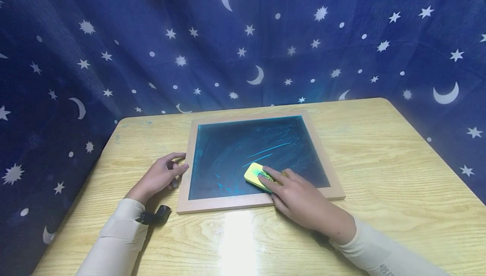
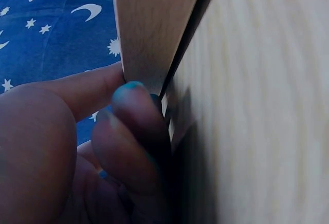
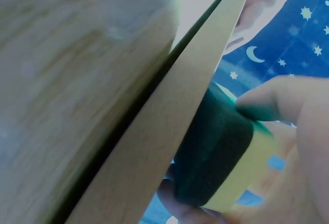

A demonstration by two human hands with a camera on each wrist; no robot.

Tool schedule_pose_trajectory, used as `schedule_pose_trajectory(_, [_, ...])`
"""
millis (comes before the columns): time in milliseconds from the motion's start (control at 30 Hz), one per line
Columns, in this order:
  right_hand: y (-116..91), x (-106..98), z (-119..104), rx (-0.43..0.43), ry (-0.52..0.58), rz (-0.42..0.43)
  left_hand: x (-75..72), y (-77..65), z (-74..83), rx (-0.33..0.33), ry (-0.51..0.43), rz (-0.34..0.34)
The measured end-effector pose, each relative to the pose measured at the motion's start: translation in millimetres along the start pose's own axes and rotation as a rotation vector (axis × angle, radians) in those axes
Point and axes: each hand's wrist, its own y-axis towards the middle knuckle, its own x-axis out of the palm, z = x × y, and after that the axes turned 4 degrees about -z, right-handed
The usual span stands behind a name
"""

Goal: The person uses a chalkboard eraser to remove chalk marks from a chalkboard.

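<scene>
A small chalkboard [image 1: 228, 149] with a light wooden frame [image 1: 231, 204] lies on the table, with blue chalk strokes and smears on its dark face. My right hand [image 1: 298, 196] grips a yellow eraser [image 1: 252, 172] with a dark felt underside, down on the board's lower middle. The felt [image 3: 213, 147] shows beside the frame in the right wrist view, fingers and thumb around the yellow body. My left hand [image 1: 157, 177] pinches the frame's left edge. In the left wrist view, curled fingertips [image 2: 134, 98] with blue chalk dust meet the frame's side; their undersides are hidden.
The wood-grain table [image 1: 379, 153] extends around the board, with blue chalk marks [image 1: 117, 136] at its far left. A dark blue curtain [image 1: 212, 35] with moons and stars hangs behind and beside it. A black device [image 1: 155, 216] is strapped at the left wrist.
</scene>
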Motion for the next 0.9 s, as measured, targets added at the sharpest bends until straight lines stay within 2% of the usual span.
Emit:
schedule_pose_trajectory(200, [1.3, 0.5, 0.8, -0.014, 0.043, 0.038, 0.2, -0.1, 0.5, -0.007, 0.013, 0.003])
schedule_pose_trajectory(367, [1.6, -0.3, 1.6, -0.05, 0.039, 0.037, -0.3, 0.2, -0.1, -0.005, 0.018, 0.002])
schedule_pose_trajectory(500, [2.1, 0.7, 3.9, -0.046, 0.029, 0.042, -0.4, 0.4, -0.7, -0.003, 0.021, 0.002])
schedule_pose_trajectory(667, [3.6, 2.3, 8.6, -0.003, -0.011, 0.059, -0.2, 0.0, -0.3, -0.003, 0.024, 0.002])
schedule_pose_trajectory(900, [5.2, 1.3, 15.8, 0.106, -0.061, 0.064, -0.3, -1.0, 1.5, -0.003, 0.031, 0.003])
